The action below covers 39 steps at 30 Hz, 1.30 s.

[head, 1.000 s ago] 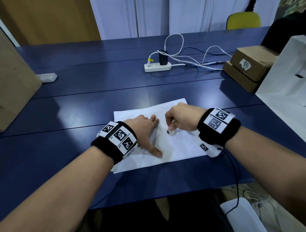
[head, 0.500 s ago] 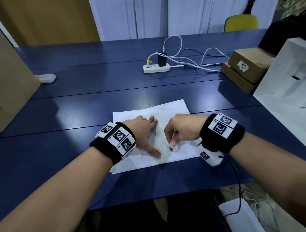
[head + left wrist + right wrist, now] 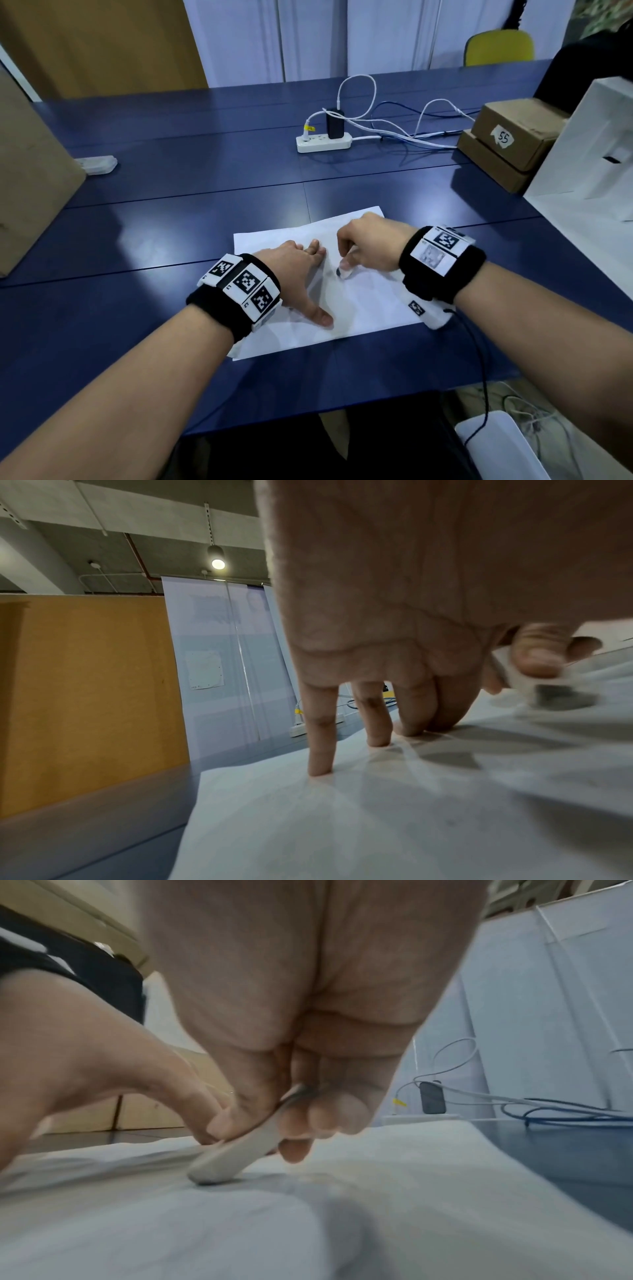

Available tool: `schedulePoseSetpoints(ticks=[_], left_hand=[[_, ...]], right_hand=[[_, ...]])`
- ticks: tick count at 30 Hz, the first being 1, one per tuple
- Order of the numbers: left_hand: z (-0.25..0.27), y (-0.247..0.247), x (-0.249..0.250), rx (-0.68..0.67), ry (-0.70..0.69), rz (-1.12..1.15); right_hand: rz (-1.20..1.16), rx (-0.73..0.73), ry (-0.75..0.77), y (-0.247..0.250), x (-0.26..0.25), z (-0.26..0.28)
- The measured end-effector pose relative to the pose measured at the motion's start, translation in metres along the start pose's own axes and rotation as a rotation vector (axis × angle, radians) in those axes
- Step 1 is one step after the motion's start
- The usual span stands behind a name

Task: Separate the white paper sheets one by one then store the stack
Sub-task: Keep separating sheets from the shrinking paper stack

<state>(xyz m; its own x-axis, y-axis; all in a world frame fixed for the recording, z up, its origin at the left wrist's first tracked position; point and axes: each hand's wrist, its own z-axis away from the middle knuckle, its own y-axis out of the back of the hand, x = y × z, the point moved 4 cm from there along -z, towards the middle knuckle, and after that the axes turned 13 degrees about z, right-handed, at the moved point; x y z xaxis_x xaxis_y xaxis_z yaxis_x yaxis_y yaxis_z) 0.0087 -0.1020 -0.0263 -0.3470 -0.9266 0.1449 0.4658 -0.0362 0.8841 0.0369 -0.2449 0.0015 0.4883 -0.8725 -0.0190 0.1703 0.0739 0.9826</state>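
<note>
The white paper sheets [image 3: 373, 308] lie flat on the blue table [image 3: 171, 240] in front of me. My left hand [image 3: 308, 274] rests open on their left part, straight fingers and thumb pressing down; the left wrist view shows the fingertips [image 3: 320, 769] on the paper [image 3: 342, 818]. To its right, my right hand [image 3: 346, 265] pinches a small white eraser-like piece [image 3: 343, 273], whose dark tip touches the sheet. In the right wrist view the piece [image 3: 232, 1156] leans on the paper [image 3: 342, 1218] between thumb and fingers. I cannot tell how many sheets there are.
A white power strip [image 3: 323, 142] with cables sits at the back centre. Two stacked cardboard boxes [image 3: 513, 144] and a white box [image 3: 589, 147] stand at the right. A large cardboard box [image 3: 30, 178] is at the left, with a small clear object [image 3: 97, 164] beside it.
My right hand slid the eraser-like piece toward me along the paper, then back away. My left hand stayed pressed in place.
</note>
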Motion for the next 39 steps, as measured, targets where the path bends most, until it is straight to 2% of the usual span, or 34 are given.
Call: schedulePoseSetpoints(ticks=[2,5,6,10,11,12,15,16,17,21,22,23,26,28,31,32,33,37,39], left_hand=[[0.000,0.000,0.001,-0.002,0.000,-0.002],[0.001,0.000,0.001,-0.015,0.005,-0.002],[0.000,0.000,0.001,-0.019,0.005,-0.004],[0.001,0.000,0.001,-0.016,0.004,0.007],[0.001,0.000,0.001,-0.015,0.005,0.008],[0.001,0.001,0.001,-0.015,0.007,0.007],[0.002,0.001,0.003,-0.027,0.015,0.004],[0.003,0.001,0.003,-0.030,0.017,0.003],[0.003,0.002,0.003,-0.032,0.016,0.003],[0.003,0.002,0.003,-0.032,0.015,0.014],[0.003,0.002,0.003,-0.032,0.015,0.013],[0.003,0.002,0.003,-0.029,0.012,0.009],[0.003,0.002,0.003,-0.034,0.013,-0.008],[0.003,0.001,0.003,-0.038,0.014,-0.006],[0.003,0.001,0.002,-0.034,0.012,0.006],[0.003,0.001,0.002,-0.036,0.014,0.005],[0.003,0.001,0.002,-0.038,0.016,0.002],[0.003,0.001,0.002,-0.040,0.022,-0.001],[0.003,0.001,0.003,-0.041,0.020,-0.004]], right_hand=[[-0.010,-0.049,0.053,-0.002,0.000,0.004],[-0.007,-0.260,0.191,-0.014,-0.010,0.017],[-0.004,-0.254,0.186,-0.014,-0.011,0.018],[-0.011,0.019,-0.032,0.000,0.004,0.002],[-0.013,0.041,-0.034,0.001,0.007,0.001],[-0.018,0.008,0.007,0.000,0.008,0.002],[-0.019,-0.274,0.174,-0.012,-0.004,0.015],[-0.024,-0.316,0.185,-0.014,-0.006,0.018],[-0.018,-0.293,0.171,-0.015,-0.005,0.016],[0.001,0.012,0.008,-0.003,0.011,-0.001],[-0.003,0.019,0.013,-0.002,0.012,-0.001],[0.005,-0.027,0.050,-0.004,0.011,0.003],[0.010,-0.291,0.172,-0.015,0.000,0.017],[0.020,-0.256,0.149,-0.016,0.000,0.014],[0.019,-0.011,0.020,-0.006,0.012,-0.001],[0.014,0.027,0.002,-0.005,0.014,-0.002],[0.020,0.012,0.016,-0.006,0.015,-0.001],[0.016,-0.319,0.155,-0.018,0.003,0.017],[0.034,-0.242,0.128,-0.016,0.003,0.014]])
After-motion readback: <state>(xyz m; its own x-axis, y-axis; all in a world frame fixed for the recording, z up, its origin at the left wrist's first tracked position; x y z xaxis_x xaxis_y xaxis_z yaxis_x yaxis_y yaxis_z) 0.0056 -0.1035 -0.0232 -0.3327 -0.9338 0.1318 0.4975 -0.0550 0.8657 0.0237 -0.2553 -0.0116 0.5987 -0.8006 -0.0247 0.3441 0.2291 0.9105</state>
